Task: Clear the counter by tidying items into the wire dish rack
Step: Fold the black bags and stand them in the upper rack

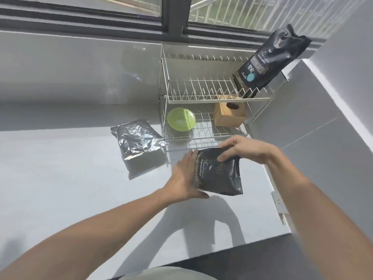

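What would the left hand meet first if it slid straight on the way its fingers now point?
Probably the wire dish rack, near the green bowl; the left hand points up-right along the black coffee bag.

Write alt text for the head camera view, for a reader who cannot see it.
Two bare hands, left hand and right hand, hold a black bag above a grey counter in front of a two-tier wire dish rack. The rack holds a second black bag on top, with a green bowl and a cardboard box below. A silver foil bag lies beside it.

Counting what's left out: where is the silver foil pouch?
The silver foil pouch lies flat on the counter, just left of the wire dish rack, nearest the green bowl.
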